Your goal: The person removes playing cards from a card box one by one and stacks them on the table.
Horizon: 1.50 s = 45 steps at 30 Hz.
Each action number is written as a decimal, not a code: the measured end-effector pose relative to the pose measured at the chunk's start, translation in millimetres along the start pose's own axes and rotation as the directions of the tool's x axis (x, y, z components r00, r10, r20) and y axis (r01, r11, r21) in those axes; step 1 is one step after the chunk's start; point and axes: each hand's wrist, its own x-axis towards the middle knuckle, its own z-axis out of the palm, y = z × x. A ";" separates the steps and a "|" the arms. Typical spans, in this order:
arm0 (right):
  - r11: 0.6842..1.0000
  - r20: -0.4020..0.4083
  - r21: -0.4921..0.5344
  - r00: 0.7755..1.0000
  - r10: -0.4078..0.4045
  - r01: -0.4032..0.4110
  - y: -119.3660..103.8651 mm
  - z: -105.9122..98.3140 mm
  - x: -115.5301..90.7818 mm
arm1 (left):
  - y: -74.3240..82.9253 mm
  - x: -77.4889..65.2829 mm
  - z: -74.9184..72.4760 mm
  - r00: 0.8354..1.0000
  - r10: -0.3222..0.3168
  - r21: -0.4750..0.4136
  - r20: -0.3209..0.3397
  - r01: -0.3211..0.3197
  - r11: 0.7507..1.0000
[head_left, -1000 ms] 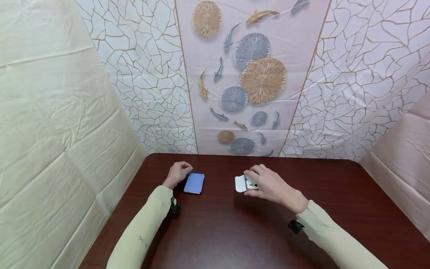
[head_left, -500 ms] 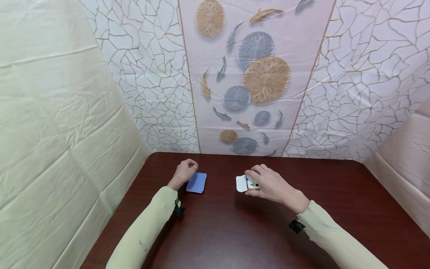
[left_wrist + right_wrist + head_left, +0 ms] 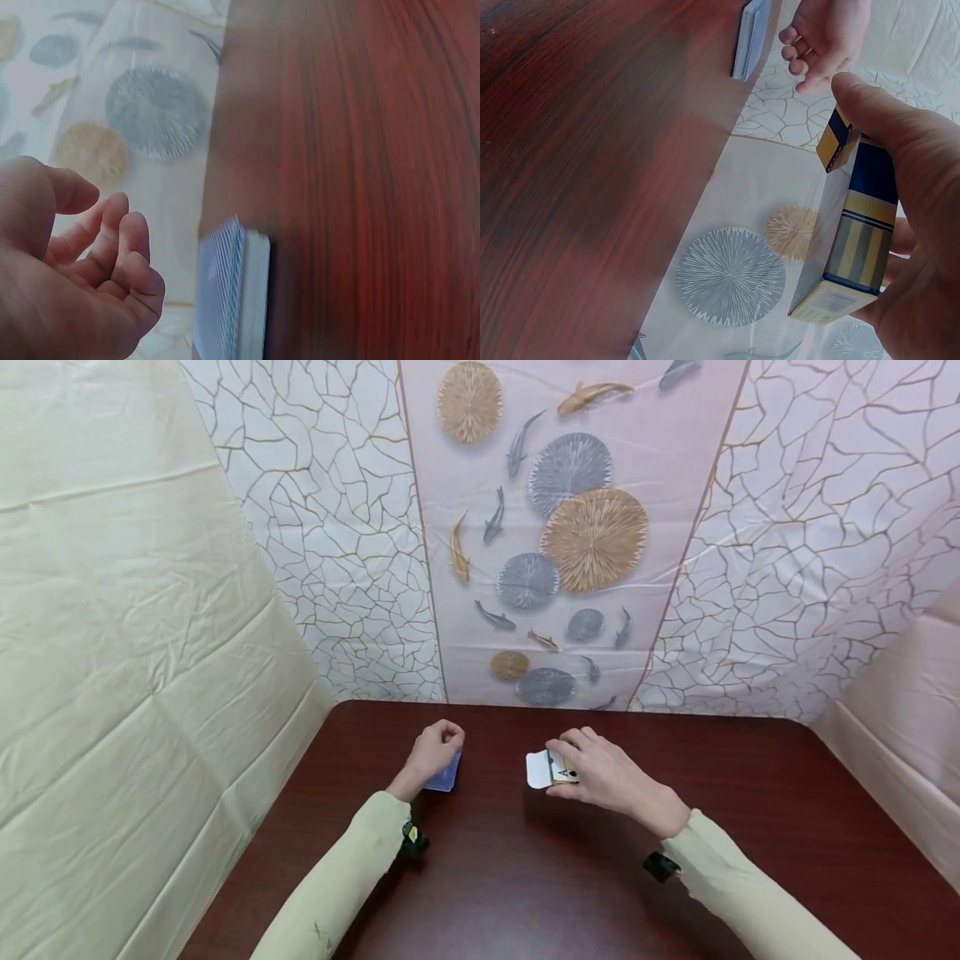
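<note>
A deck of playing cards (image 3: 442, 777), blue backs up, lies squared on the table. My left hand (image 3: 433, 752) hovers over it in the head view and hides much of it. In the left wrist view the left hand's fingers (image 3: 133, 232) curl loosely with a gap to the thumb and nothing between them; the deck's white edges (image 3: 255, 292) show beside them. My right hand (image 3: 600, 772) holds a card box (image 3: 561, 768) above the table, its white flap folded out to the left. Blue, gold and striped sides of the card box (image 3: 862, 232) show in the right wrist view.
The dark red-brown table (image 3: 480, 877) runs back to a patterned cloth backdrop (image 3: 360, 527) with fish and round motifs. Pale cloth (image 3: 150, 735) hangs along the left side, and more cloth stands at the right. A small dark camera (image 3: 662, 866) sits on the right wrist.
My left hand has moved right, from the deck's far left corner to over it, covering more of the cards. The right hand and card box have stayed nearly still.
</note>
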 end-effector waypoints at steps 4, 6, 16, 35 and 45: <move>1.000 0.003 -0.001 1.000 0.002 -0.002 -0.3 0.0 0.2 | 11.1 -4.8 4.7 0.999 0.029 -0.063 0.035 -0.027 0.998; 1.000 0.000 -0.002 1.000 0.000 0.000 -0.3 -0.1 0.6 | 15.9 -6.8 7.1 0.998 0.047 -0.085 0.049 -0.042 0.996; 1.000 -0.020 -0.011 1.000 -0.017 0.017 -0.1 -1.3 1.8 | 41.0 -19.2 10.2 0.990 0.108 -0.111 0.092 -0.098 0.989; 1.000 0.003 -0.018 1.000 -0.018 0.018 1.1 -5.4 4.5 | 67.0 -36.5 23.0 0.982 0.111 -0.288 0.153 -0.063 0.956; 1.000 0.018 -0.010 1.000 -0.009 0.010 -0.6 -6.9 4.3 | 72.9 -45.1 34.8 0.979 0.096 -0.293 0.182 -0.040 0.955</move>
